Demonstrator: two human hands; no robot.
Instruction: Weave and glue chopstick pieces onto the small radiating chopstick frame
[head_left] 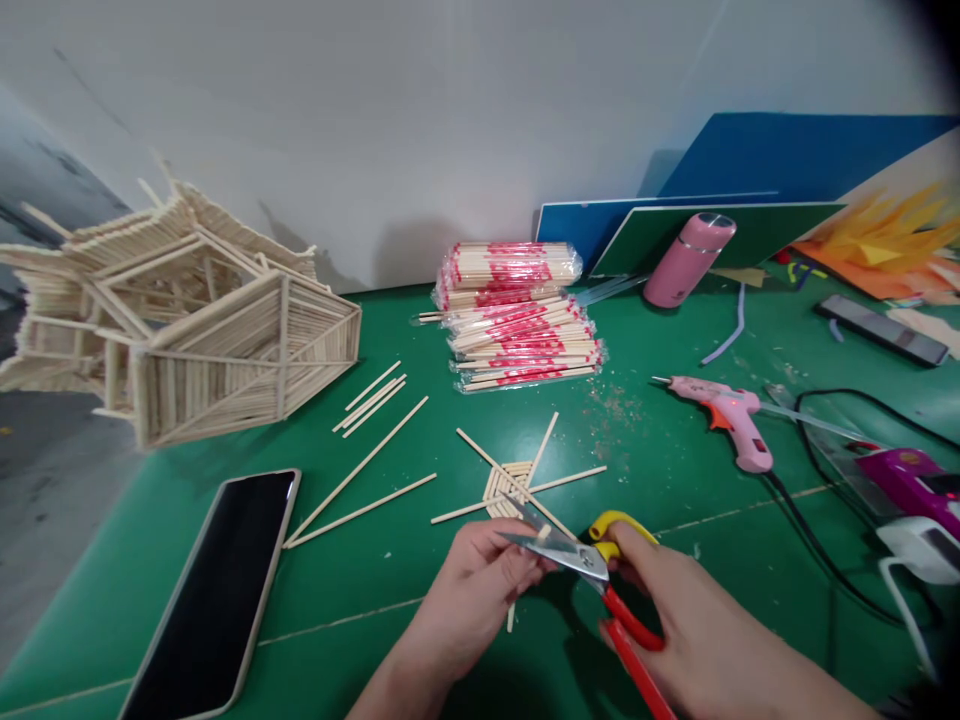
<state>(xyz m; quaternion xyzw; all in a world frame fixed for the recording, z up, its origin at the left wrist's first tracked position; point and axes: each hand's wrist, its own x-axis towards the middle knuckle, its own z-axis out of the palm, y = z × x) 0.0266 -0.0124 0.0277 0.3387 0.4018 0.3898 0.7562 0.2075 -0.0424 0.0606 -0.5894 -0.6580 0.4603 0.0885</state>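
Note:
My right hand (686, 610) grips scissors (589, 562) by red and yellow handles. Their blades are parted, with the short end of a wooden stick (544, 533) between them. That stick is pinched in my left hand (476, 575); most of it is hidden by the fingers. Just beyond the blades, a star-like frame of crossed sticks (567, 481) lies on the green table. Shorter pieces form a small web (497, 487) around its centre, and my hands partly cover its near side.
Loose sticks (367, 462) and a phone (217, 590) lie to the left, below a large stick-built model (225, 370). Plastic-wrapped stick bundles (521, 320) are piled at the back. A pink glue gun (724, 412), its cord, and a pink bottle (690, 262) are on the right.

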